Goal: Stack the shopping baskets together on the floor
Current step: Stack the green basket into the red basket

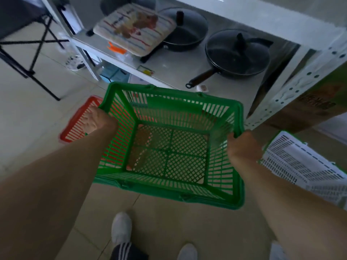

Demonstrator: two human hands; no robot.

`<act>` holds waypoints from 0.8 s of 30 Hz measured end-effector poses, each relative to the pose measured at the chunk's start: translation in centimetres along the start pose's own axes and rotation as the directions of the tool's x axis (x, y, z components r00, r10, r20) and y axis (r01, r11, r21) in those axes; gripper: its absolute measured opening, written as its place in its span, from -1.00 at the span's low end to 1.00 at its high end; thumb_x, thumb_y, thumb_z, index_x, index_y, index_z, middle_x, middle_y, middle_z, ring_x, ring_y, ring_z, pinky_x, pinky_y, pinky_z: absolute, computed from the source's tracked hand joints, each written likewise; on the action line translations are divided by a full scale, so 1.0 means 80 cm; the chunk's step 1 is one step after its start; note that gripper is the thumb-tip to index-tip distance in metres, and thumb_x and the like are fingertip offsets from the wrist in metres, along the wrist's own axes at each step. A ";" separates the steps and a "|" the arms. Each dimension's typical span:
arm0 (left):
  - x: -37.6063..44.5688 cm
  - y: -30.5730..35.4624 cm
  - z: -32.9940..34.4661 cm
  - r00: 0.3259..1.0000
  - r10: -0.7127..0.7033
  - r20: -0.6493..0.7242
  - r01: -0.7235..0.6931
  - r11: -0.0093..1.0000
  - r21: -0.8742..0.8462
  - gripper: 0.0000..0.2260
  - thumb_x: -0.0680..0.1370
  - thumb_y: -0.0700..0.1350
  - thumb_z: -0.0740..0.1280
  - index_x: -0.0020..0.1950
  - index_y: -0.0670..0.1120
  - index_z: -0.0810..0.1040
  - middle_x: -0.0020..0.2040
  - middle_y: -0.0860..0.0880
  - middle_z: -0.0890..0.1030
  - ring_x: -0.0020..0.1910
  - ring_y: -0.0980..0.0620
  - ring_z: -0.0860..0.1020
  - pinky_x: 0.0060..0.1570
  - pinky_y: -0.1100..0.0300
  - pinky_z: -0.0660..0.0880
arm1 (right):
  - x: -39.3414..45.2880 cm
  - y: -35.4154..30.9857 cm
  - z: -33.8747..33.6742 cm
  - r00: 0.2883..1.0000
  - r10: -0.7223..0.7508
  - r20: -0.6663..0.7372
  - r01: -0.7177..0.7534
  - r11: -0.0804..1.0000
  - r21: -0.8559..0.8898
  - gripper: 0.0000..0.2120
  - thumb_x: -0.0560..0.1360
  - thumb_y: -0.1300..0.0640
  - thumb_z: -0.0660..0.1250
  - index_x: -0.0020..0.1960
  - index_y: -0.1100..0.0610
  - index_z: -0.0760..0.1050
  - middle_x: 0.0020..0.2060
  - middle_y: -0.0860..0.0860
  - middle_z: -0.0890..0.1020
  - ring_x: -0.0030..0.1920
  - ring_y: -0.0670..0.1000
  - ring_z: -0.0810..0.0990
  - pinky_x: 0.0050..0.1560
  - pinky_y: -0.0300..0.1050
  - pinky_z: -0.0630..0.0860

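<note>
— Where do we have the green basket (170, 145)?

— Up off the tiled floor (28, 117), our left hand (96, 121) gripping its left rim, our right hand (244, 147) clamped over the right rim.

— And the others?

— The red basket (78, 121) sits on the floor under the green one's left side — the white basket (304, 162) lies on the right, beside the metal shelf (174, 72) with its pans.
</note>
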State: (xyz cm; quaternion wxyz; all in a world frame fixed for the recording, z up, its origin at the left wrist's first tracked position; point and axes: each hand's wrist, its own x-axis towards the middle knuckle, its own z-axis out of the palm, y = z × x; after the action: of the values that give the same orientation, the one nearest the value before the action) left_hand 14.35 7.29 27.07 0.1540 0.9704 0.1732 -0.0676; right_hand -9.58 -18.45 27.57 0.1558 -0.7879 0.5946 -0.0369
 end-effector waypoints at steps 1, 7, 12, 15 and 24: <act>0.014 -0.007 -0.004 1.000 -0.024 -0.019 0.024 1.000 -0.005 -0.49 0.46 -0.12 0.38 0.38 -0.17 0.34 0.36 -0.25 0.44 0.37 -0.26 0.40 0.33 -0.13 0.30 | -0.006 -0.012 0.002 1.000 -0.015 0.017 0.015 1.000 0.002 -0.62 0.55 -0.12 0.20 0.04 0.20 0.50 -0.22 0.16 0.61 -0.20 0.22 0.62 -0.17 0.02 0.57; 0.100 -0.043 -0.024 0.997 -0.079 -0.018 0.078 0.997 -0.021 -0.46 0.46 -0.14 0.38 0.41 -0.14 0.32 0.38 -0.24 0.41 0.39 -0.22 0.36 0.34 -0.09 0.25 | -0.033 -0.087 0.031 0.992 -0.105 0.070 0.103 0.994 0.031 -0.60 0.57 -0.09 0.20 0.13 0.24 0.47 0.02 0.20 0.61 0.03 0.26 0.61 -0.06 0.02 0.50; 0.173 -0.083 -0.035 0.997 -0.072 -0.042 0.072 0.997 -0.002 -0.46 0.49 -0.11 0.35 0.43 -0.16 0.27 0.37 -0.26 0.41 0.37 -0.24 0.37 0.32 -0.10 0.27 | -0.059 -0.159 0.068 0.987 -0.148 0.067 0.144 0.987 0.072 -0.69 0.54 -0.07 0.25 -0.06 0.20 0.48 -0.08 0.19 0.64 -0.06 0.22 0.63 -0.17 -0.08 0.43; 0.220 -0.104 -0.044 0.996 -0.067 -0.063 0.068 0.998 0.013 -0.45 0.48 -0.16 0.34 0.43 -0.19 0.27 0.36 -0.27 0.41 0.37 -0.27 0.37 0.32 -0.12 0.28 | -0.071 -0.208 0.088 0.983 -0.165 0.075 0.165 0.986 0.007 -0.68 0.55 -0.07 0.24 -0.05 0.20 0.52 -0.13 0.18 0.65 -0.10 0.18 0.63 -0.19 -0.10 0.34; 0.347 -0.124 -0.061 0.999 0.027 -0.032 -0.025 0.998 0.066 -0.41 0.48 -0.15 0.33 0.46 -0.22 0.22 0.37 -0.30 0.39 0.37 -0.30 0.35 0.33 -0.14 0.29 | -0.104 -0.312 0.156 0.988 -0.106 0.110 0.110 0.993 -0.034 -0.60 0.57 -0.08 0.22 0.10 0.27 0.54 0.00 0.20 0.65 0.03 0.23 0.63 -0.13 0.01 0.49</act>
State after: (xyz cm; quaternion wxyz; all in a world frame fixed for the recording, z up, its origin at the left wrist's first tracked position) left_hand 37.01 26.47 23.78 0.1202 0.9781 0.1609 -0.0555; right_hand 14.16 -1.95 24.00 0.1698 -0.8227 0.5425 0.0093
